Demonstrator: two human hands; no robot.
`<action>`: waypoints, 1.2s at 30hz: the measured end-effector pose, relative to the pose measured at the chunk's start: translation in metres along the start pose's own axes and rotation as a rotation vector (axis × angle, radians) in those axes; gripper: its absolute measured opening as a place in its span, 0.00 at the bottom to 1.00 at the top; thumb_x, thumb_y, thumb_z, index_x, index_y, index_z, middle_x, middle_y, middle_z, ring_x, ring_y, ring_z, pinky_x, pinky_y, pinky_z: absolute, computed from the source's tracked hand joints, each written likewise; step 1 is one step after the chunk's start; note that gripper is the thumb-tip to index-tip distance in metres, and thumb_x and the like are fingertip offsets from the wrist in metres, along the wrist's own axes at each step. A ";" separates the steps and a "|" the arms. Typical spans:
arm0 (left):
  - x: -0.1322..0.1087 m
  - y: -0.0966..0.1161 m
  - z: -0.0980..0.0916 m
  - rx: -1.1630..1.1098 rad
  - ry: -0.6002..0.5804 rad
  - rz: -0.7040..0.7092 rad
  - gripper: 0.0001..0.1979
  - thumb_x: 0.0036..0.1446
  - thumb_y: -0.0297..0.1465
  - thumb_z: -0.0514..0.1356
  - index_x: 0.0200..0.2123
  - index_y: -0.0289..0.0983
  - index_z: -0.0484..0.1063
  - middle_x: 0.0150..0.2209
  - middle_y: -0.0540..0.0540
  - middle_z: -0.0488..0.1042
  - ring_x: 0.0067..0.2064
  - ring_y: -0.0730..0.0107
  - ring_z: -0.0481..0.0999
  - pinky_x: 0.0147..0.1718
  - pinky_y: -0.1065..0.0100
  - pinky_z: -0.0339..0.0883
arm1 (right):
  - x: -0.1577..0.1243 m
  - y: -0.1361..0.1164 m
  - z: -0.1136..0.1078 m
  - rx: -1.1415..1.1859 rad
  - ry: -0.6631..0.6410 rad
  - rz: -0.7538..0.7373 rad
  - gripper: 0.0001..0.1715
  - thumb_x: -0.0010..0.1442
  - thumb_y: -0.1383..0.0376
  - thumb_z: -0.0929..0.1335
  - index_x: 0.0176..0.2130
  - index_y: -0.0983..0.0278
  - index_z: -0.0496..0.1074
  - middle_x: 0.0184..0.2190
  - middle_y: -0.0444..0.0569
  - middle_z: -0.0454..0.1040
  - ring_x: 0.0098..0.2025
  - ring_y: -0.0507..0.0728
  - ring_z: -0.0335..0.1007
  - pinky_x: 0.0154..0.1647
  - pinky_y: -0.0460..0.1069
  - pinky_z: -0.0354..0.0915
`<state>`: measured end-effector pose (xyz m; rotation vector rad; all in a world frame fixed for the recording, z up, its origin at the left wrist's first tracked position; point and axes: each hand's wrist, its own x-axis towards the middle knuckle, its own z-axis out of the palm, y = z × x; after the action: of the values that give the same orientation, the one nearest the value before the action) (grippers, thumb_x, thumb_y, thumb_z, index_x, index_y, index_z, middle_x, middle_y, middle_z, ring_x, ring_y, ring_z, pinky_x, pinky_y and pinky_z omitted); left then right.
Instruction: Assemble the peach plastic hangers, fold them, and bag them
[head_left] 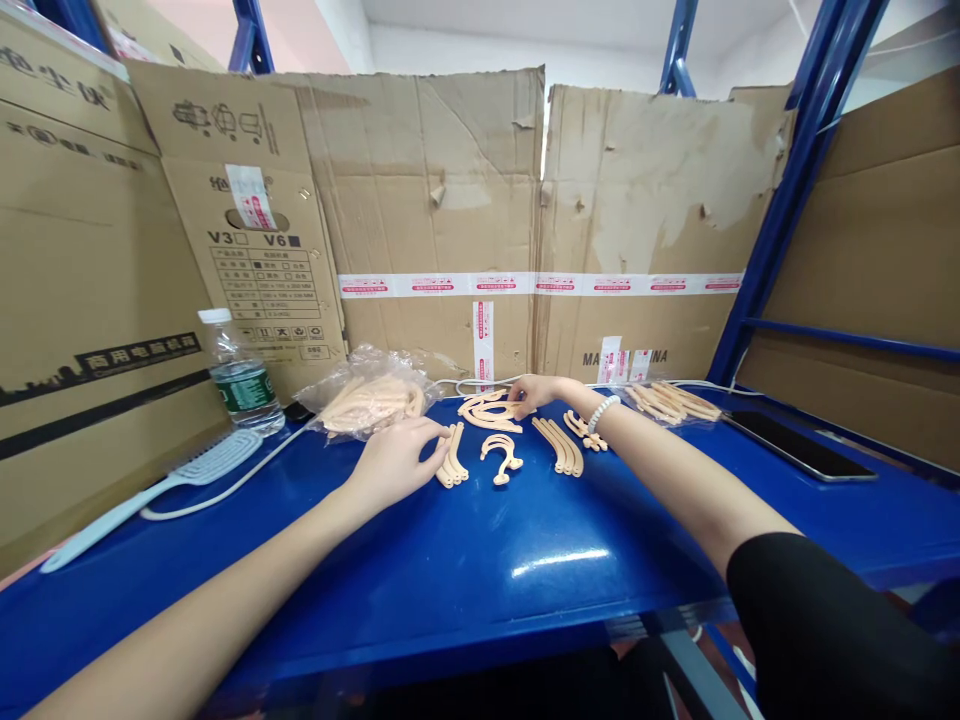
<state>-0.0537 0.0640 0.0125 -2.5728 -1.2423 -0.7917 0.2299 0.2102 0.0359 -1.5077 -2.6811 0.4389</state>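
Observation:
Several peach-coloured curved pieces lie in a loose pile towards the back of the blue table, and my right hand has its fingers closed down on the pile's right side. The fingertips are partly hidden there. My left hand rests beside a row of curved strips, thumb and forefinger apart at its left edge. Between the hands lies a hook-shaped piece with small round ends. Another row of curved strips sits to the right, with small knobbly pieces just behind it.
A clear bag of similar pieces lies behind my left hand; another bag is at the right. A water bottle, a pale blue hairbrush and a phone lie around the blue table. Cardboard walls the back.

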 end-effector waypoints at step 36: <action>-0.010 0.068 0.019 -0.122 -0.463 0.351 0.33 0.65 0.46 0.51 0.65 0.31 0.54 0.66 0.34 0.55 0.68 0.49 0.50 0.64 0.46 0.46 | -0.150 -0.061 0.013 1.375 0.538 -0.161 0.18 0.48 0.62 0.77 0.24 0.66 0.66 0.19 0.39 0.66 0.19 0.43 0.54 0.18 0.41 0.51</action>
<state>0.0008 0.0215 -0.0041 -3.0634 -0.8065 -0.2119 0.2559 0.0509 0.0554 -0.7566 -1.3763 1.2464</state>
